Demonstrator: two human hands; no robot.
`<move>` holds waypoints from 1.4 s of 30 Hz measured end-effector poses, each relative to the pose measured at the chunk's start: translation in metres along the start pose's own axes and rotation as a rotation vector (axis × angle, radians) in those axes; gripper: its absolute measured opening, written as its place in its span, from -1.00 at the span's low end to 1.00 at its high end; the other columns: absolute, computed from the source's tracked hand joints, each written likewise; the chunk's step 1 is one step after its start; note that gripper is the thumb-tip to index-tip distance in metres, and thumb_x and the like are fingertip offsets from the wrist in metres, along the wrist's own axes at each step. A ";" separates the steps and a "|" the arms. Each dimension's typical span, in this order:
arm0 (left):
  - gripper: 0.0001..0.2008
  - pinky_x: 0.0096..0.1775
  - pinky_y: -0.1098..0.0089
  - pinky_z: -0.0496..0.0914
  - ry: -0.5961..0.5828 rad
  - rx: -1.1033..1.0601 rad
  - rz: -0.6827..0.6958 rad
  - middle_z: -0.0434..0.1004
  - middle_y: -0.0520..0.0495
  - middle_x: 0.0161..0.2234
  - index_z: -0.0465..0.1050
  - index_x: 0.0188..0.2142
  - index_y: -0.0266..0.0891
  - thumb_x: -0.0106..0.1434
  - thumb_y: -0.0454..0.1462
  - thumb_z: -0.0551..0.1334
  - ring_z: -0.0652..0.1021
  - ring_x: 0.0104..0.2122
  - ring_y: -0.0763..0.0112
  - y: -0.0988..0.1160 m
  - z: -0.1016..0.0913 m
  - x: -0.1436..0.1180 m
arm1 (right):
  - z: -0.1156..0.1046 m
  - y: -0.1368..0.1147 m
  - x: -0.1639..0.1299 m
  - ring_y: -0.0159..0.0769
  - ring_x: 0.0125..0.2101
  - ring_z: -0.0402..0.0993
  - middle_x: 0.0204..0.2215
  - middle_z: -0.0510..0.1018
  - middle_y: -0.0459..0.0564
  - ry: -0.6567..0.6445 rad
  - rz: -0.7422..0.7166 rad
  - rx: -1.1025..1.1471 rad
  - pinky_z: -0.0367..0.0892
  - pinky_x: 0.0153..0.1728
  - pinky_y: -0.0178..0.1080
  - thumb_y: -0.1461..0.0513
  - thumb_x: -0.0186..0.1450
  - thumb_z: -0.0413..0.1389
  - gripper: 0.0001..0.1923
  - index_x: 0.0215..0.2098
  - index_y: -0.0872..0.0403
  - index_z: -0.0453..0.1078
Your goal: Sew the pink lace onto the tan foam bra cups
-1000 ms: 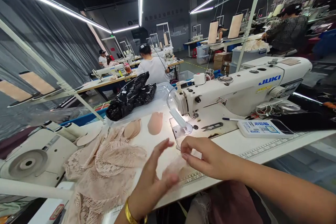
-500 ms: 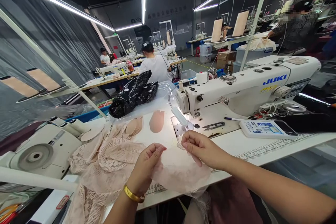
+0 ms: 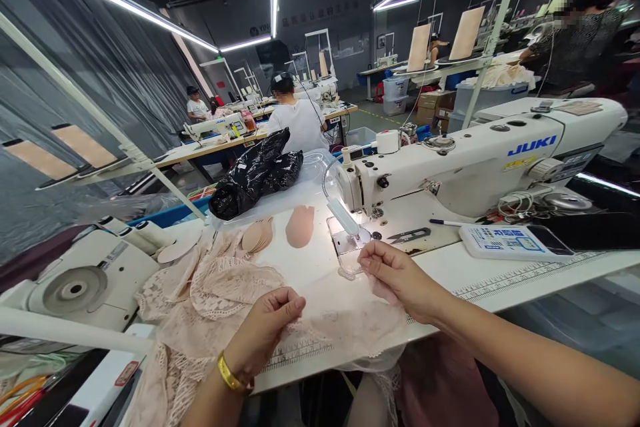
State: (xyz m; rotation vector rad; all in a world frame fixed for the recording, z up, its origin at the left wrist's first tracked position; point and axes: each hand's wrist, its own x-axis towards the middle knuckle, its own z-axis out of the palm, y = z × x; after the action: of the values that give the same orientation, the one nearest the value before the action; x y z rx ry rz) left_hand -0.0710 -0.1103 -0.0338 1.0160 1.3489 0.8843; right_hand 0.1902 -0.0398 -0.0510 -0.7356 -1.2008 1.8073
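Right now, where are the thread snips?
In the head view the thread snips lie on the bed of the white sewing machine, right of the needle plate, just beyond the right hand and left of the blue pen.

Both hands (image 3: 270,327) (image 3: 395,275) pinch sheer lace piece (image 3: 345,323) before sewing machine (image 3: 475,160).
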 end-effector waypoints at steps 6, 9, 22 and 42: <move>-0.63 -0.13 0.41 0.43 0.061 -0.139 0.173 0.59 -0.16 -0.05 0.53 -0.39 -0.23 0.18 0.03 0.47 0.54 -0.05 0.23 0.000 0.001 -0.016 | 0.012 -0.002 -0.003 -0.65 -0.78 0.00 -0.56 0.28 -0.34 -0.024 0.036 0.002 -0.23 -0.74 -0.41 -0.10 0.23 0.32 -0.54 -0.30 0.04 0.29; -0.53 -0.03 0.24 0.48 -0.035 -0.287 0.142 0.64 -0.27 0.00 0.61 -0.21 -0.24 0.24 0.13 0.38 0.58 0.04 0.02 -0.003 0.020 -0.022 | 0.019 -0.002 -0.005 -0.65 -0.79 -0.04 -0.58 0.25 -0.35 -0.012 0.055 0.039 -0.22 -0.75 -0.41 -0.10 0.20 0.33 -0.53 -0.32 0.03 0.27; -0.47 -0.30 0.35 0.35 0.376 0.310 0.303 0.40 0.03 -0.47 0.36 -0.45 -0.12 0.29 0.26 0.19 0.41 -0.40 0.28 -0.018 0.031 -0.021 | 0.030 -0.008 -0.032 -0.70 -0.78 -0.08 -0.54 0.25 -0.32 -0.028 -0.059 0.217 -0.27 -0.72 -0.38 -0.04 0.31 0.32 -0.61 -0.26 0.03 0.31; -0.70 0.06 0.02 0.47 0.474 1.176 0.356 0.52 -0.16 0.07 0.48 0.05 -0.25 0.42 -0.14 0.28 0.55 0.01 0.16 0.053 -0.008 0.153 | -0.018 0.034 0.040 -0.32 -0.50 0.43 -0.48 0.49 -0.18 0.096 -0.167 -0.364 0.30 -0.36 -0.23 0.01 0.37 0.11 -0.75 -0.20 0.01 0.34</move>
State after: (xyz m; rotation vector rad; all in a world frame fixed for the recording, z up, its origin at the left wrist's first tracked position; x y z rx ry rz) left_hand -0.0681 0.0516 -0.0355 2.0716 2.2141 0.5402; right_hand 0.1749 -0.0043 -0.0898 -0.8848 -1.4993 1.4177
